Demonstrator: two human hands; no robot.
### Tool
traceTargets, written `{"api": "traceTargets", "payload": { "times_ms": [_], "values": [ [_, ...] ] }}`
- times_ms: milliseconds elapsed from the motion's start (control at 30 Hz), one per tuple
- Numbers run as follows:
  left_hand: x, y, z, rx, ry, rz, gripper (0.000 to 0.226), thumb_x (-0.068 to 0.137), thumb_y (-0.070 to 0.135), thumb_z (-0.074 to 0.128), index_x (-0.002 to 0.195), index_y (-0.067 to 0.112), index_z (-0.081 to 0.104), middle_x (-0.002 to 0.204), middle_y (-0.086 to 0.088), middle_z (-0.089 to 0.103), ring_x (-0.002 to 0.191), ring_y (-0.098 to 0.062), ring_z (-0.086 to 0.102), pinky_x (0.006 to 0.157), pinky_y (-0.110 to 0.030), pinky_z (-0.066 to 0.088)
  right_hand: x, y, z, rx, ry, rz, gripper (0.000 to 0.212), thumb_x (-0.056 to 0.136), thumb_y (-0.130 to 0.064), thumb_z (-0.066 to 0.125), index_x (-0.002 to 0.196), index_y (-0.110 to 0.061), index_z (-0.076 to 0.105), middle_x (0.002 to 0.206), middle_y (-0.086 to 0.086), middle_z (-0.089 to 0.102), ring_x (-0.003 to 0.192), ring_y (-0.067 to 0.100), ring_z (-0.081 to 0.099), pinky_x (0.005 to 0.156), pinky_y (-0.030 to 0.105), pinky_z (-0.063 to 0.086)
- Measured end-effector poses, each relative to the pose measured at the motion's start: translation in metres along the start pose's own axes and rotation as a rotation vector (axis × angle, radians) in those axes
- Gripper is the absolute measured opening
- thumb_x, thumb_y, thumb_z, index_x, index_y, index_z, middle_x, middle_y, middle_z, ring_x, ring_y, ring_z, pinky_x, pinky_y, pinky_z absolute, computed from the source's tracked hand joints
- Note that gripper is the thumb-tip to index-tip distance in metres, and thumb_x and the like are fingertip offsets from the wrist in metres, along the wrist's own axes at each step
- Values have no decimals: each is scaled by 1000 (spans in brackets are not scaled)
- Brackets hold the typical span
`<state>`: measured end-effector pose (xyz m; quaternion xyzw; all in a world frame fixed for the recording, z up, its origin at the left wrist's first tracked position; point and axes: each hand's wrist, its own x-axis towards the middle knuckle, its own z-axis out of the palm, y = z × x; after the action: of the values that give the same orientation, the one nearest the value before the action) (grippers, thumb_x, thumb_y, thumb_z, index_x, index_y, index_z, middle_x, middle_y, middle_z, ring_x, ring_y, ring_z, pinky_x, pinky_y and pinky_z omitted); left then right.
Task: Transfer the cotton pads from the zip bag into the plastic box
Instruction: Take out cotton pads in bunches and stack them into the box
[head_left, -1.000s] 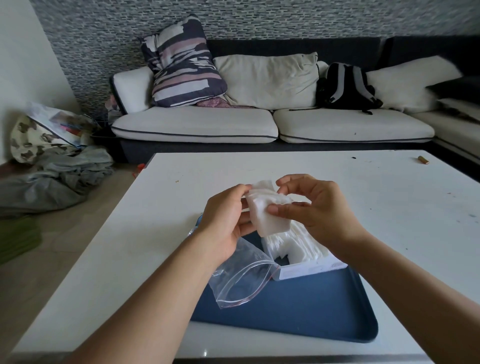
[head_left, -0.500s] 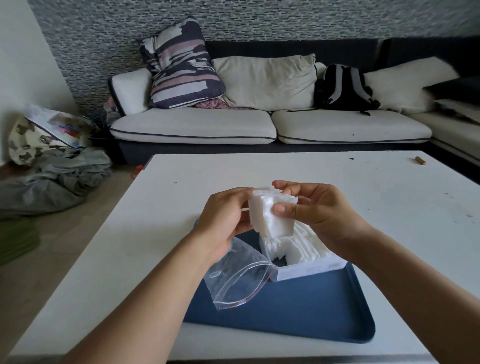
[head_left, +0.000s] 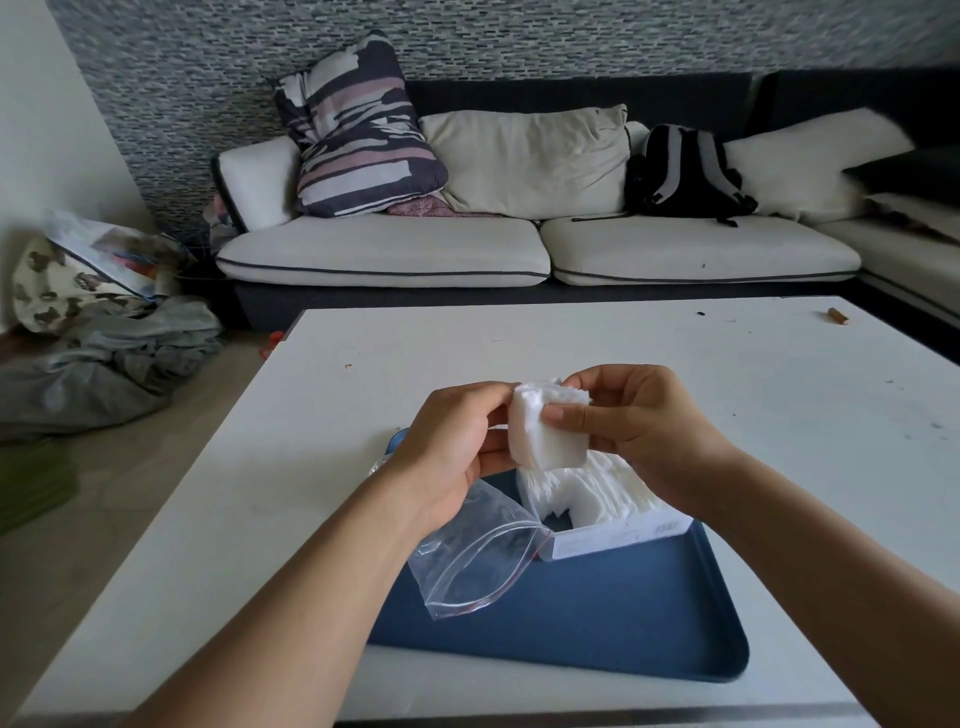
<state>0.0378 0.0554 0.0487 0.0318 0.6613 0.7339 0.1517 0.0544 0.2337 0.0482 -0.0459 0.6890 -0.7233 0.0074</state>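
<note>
Compared with a second ago, the small stack of white square cotton pads (head_left: 549, 431) sits slightly higher between the hands, and the right thumb has shifted from the stack's lower front to its upper front face. The zip bag and box are unchanged in position.

The left hand (head_left: 457, 447) is raised above the tray, fingers curled, pinching the stack's left edge at the top. The right hand (head_left: 631, 421) is opposite, thumb pressed on the front face and fingers curled over the top and behind, gripping the stack. Both forearms extend from the lower frame edge.

The stack is held in the air directly above the white rectangular plastic box (head_left: 618, 535), which already contains a row of white pads. The clear plastic zip bag with a red seal line (head_left: 475, 556) lies open-mouthed and apparently empty, just beside the box's left end, under the left wrist. Box and bag rest on a dark blue rectangular tray (head_left: 623, 623) on the white table (head_left: 519, 338).
</note>
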Motion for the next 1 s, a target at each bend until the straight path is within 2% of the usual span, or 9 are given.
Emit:
{"api": "traceTargets", "payload": {
  "times_ms": [200,367,433,500,600,700,767,900,1000],
  "values": [
    [0,-1,-1,67,28,14,30,99,19,51,107,7,78,103,-13,79,93,-30,76,78,-37,62,-1,-2,-1,7,2,12,39,61,-12,81,92,9,68,85,17,75,79,26,72,70,33,63],
    [-4,0,0,115,-17,80,49,84,52,74,105,8,76,102,-14,78,94,-29,76,81,-40,63,-1,-2,1,17,48,-4,41,59,-15,83,92,3,67,84,20,72,77,28,70,65,31,60],
    [-4,-6,3,189,-80,122,37,78,28,86,110,12,74,110,-13,76,102,-29,74,87,-43,62,0,0,2,15,65,-9,56,59,-16,89,107,-5,63,89,20,65,78,29,67,67,35,59],
    [-4,-10,7,247,-134,142,38,82,6,74,117,20,71,115,-6,75,109,-26,72,91,-45,61,0,1,4,-5,14,6,68,65,-14,88,125,-18,56,101,15,61,85,27,68,73,39,58],
    [-6,-5,14,325,-248,162,45,75,9,52,111,28,69,116,-1,74,107,-18,70,91,-39,59,-3,1,10,-165,-70,-35,64,75,-34,79,133,-30,53,117,3,61,101,18,69,85,35,59],
    [-9,-4,21,342,-219,176,36,67,11,39,100,10,54,99,-12,61,90,-20,58,79,-37,52,-5,4,18,-339,-76,-116,61,81,-53,67,132,-22,54,116,-2,67,103,8,68,89,30,56],
    [-5,-8,19,365,-196,179,38,71,16,37,105,6,51,100,-11,58,94,-18,55,83,-40,52,-4,3,18,-358,-103,-136,54,87,-52,59,126,-14,59,109,5,71,98,11,68,88,33,55],
    [6,-11,14,316,-76,126,45,72,28,52,115,31,38,97,-5,65,94,-19,62,84,-40,53,-2,-2,1,-448,-136,-201,40,94,-43,60,106,-6,69,101,16,72,96,35,68,86,53,55],
    [13,-14,11,339,-76,123,66,67,23,66,126,29,37,96,-7,69,91,-22,65,82,-39,54,-1,-3,-13,-471,-98,-154,20,90,-24,72,103,-9,73,96,9,76,91,29,72,83,42,61]
  ]
}}
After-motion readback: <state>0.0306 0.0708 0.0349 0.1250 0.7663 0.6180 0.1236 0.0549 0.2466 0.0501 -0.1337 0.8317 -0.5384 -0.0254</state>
